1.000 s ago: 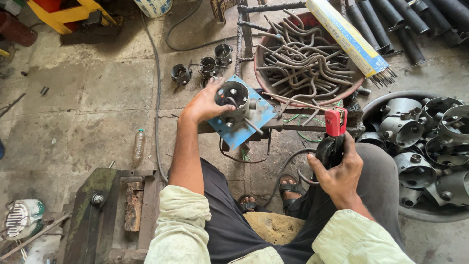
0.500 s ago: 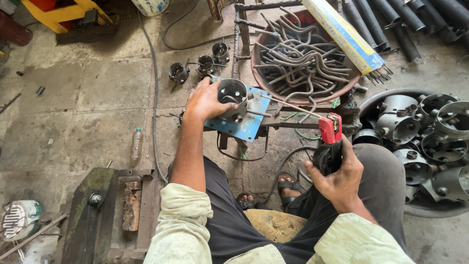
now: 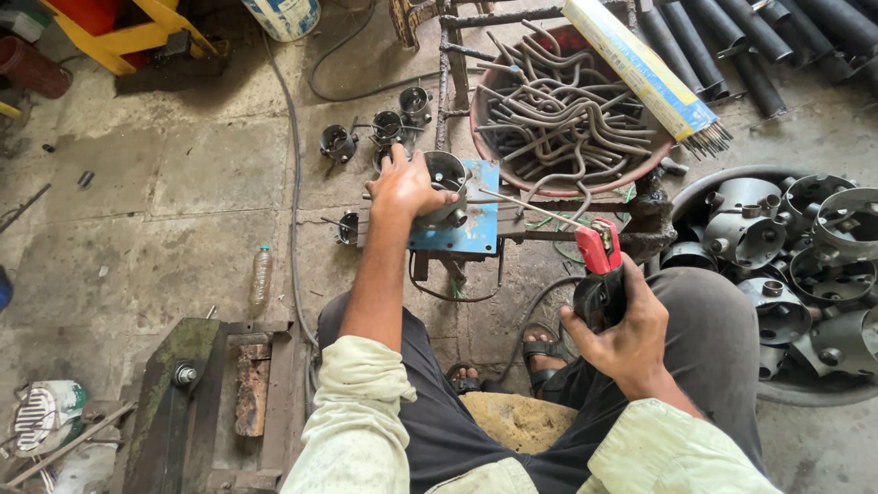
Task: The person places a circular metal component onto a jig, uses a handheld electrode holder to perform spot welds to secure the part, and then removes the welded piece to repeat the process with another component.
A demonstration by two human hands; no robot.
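Head view: left hand [image 3: 402, 187] cupped over a grey metal cup [image 3: 446, 187], fingers wrapped on its rim — cup sits on the blue jig plate [image 3: 471, 224]. Right hand [image 3: 622, 334] fisted around the red-jawed electrode holder [image 3: 599, 265], rod tip near the cup. Long yellow-and-blue rod box [image 3: 640, 69] lies across the bowl of bent rods [image 3: 558, 114]. White-and-blue bucket [image 3: 283, 14] at top edge.

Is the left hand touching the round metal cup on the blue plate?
Touching: the head view shows the left hand wrapped over the metal cup, fingers on its side.
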